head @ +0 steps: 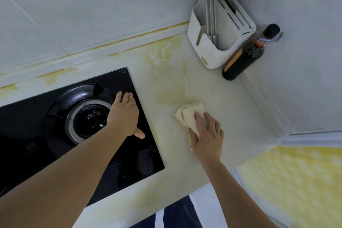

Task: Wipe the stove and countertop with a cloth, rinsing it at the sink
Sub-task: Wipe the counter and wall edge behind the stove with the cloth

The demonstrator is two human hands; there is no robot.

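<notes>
soft, even, dim light — wide-angle bending at edges, slightly blurry.

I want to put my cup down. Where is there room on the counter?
The counter is bare between the stove, the cloth and the white holder. There is more bare counter on the near side of the right hand. The back corner is crowded: the holder and a dark bottle stand close together.

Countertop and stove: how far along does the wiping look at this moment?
Done: nothing can be confirmed. In hand: the right hand presses the cloth on the countertop beside the stove; the left hand rests on the burner grate. Left: yellowish stains beyond the cloth and along the wall edge; the sink is out of view.
</notes>
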